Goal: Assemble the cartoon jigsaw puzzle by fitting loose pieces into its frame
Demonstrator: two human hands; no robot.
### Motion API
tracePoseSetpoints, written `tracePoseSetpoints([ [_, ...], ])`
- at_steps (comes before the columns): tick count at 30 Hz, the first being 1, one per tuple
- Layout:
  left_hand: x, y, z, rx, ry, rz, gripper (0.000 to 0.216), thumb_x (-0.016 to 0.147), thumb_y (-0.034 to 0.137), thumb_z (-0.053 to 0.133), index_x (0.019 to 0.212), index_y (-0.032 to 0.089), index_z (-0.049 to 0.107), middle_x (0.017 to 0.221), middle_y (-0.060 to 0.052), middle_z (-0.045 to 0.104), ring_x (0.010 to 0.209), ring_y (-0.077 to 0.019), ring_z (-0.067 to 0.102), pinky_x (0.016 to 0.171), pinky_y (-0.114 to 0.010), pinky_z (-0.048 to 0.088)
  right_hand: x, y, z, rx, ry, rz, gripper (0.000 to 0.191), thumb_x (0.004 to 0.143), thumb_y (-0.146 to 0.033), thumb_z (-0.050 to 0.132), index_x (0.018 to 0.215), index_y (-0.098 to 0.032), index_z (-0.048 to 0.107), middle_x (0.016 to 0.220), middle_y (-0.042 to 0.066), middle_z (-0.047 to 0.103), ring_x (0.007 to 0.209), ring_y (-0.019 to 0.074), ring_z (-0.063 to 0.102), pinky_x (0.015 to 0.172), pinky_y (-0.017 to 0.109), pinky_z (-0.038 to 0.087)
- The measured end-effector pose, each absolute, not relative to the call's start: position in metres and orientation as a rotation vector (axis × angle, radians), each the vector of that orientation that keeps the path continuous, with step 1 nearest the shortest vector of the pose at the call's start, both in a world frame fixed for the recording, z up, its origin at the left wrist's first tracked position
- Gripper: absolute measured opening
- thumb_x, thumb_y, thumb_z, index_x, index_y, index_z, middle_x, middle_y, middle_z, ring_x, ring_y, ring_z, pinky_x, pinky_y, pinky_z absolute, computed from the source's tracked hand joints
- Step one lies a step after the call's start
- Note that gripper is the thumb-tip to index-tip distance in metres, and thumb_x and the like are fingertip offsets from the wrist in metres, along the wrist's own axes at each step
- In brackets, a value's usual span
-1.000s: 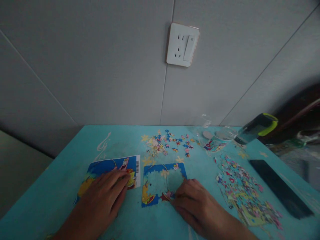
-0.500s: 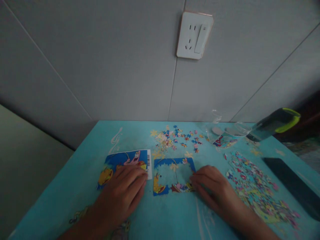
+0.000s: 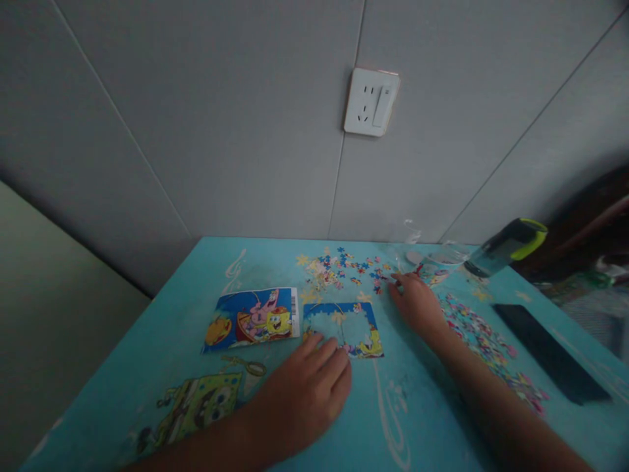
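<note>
A partly joined jigsaw puzzle [image 3: 361, 307] lies on the table as a blue-edged border with a hollow middle. My left hand [image 3: 314, 387] rests over its lower-left corner, fingers lying on the pieces and hiding that corner. Left of the puzzle is a picture card [image 3: 255, 321] of cartoon figures on blue, with a barcode strip. Farther up, my right hand [image 3: 417, 305] reaches to the right edge of a scatter of loose puzzle pieces [image 3: 334, 269]. Its thumb and index finger are apart, and no piece shows between them.
Another pile of pieces [image 3: 484, 341] spreads at the right, beside a dark flat slab [image 3: 550, 351]. Behind stand a clear printed tub [image 3: 445, 259] and a tilted dark bottle [image 3: 506, 246] with a lime-green rim. A wall socket [image 3: 372, 101] is above the table [image 3: 162, 328].
My right hand has left the puzzle's right edge and moved up to the loose pieces. My left hand has slid from the picture card onto the puzzle's lower-left corner. The view has shifted slightly.
</note>
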State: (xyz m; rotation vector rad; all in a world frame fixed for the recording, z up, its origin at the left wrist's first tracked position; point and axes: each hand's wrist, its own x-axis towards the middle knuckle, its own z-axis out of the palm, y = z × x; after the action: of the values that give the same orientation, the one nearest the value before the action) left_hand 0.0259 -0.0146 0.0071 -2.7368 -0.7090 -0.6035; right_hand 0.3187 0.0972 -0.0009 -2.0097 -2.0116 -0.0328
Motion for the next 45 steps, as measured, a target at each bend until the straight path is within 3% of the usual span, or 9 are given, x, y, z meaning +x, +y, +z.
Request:
tracePoseSetpoints([
  [6,0.019,0.001,0.0,-2.762,-0.999,-0.601,0.012,0.1,0.017,0.054,0.098,0.017,0.066,0.095,-0.008,0.065,0.095,-0.0258,0.061,0.087,-0.048,0.053,0.316,0.121,-0.01,-2.015,-1.922,0.013,0.033,0.098,-0.038,0.053,0.109,-0.017,0.076,0.103,0.015,0.072,0.096,0.0282,0.069,0.087,0.037,0.048],
  [14,0.001,0.004,0.004,-2.877,-1.066,-0.669,0.015,0.101,0.018,0.052,0.106,0.016,0.066,0.1,-0.007,0.066,0.1,-0.0244,0.061,0.092,-0.047,0.052,0.322,0.116,-0.008,-1.911,-1.817,0.182,0.028,0.093,-0.039,0.059,0.104,-0.018,0.073,0.097,0.011,0.076,0.082,0.0242,0.068,0.075,0.035,0.048],
  [20,-0.002,0.004,0.004,-2.876,-1.016,-0.801,0.018,0.101,0.017,0.051,0.108,0.015,0.067,0.1,-0.008,0.067,0.1,-0.0247,0.061,0.092,-0.048,0.052,0.3,0.079,0.004,-1.633,-1.968,0.526,0.028,0.096,-0.046,0.06,0.105,-0.026,0.077,0.096,0.002,0.078,0.079,0.0188,0.069,0.071,0.03,0.052],
  [24,-0.005,0.005,0.005,-2.88,-1.023,-0.816,0.018,0.1,0.015,0.052,0.107,0.015,0.068,0.099,-0.008,0.068,0.1,-0.024,0.062,0.093,-0.048,0.052,0.284,0.063,0.005,-1.407,-2.061,0.786,0.021,0.096,-0.039,0.064,0.103,-0.026,0.079,0.1,0.003,0.078,0.083,0.0194,0.071,0.077,0.032,0.054],
  [32,-0.005,0.002,0.006,-2.847,-0.991,-0.834,0.017,0.097,0.012,0.056,0.109,0.014,0.068,0.103,-0.008,0.069,0.103,-0.0253,0.063,0.097,-0.051,0.052,0.287,0.063,0.008,-1.352,-2.187,0.627,0.017,0.097,-0.032,0.066,0.108,-0.027,0.078,0.099,0.005,0.074,0.091,0.0199,0.068,0.084,0.034,0.052],
  [45,-0.004,0.0,0.009,-2.867,-0.963,-0.841,0.017,0.096,0.011,0.058,0.109,0.012,0.068,0.104,-0.008,0.069,0.104,-0.0258,0.063,0.098,-0.051,0.053,0.288,0.059,0.013,-1.381,-2.28,0.596,0.013,0.094,-0.027,0.068,0.104,-0.025,0.076,0.093,0.003,0.072,0.086,0.0186,0.066,0.08,0.032,0.05],
])
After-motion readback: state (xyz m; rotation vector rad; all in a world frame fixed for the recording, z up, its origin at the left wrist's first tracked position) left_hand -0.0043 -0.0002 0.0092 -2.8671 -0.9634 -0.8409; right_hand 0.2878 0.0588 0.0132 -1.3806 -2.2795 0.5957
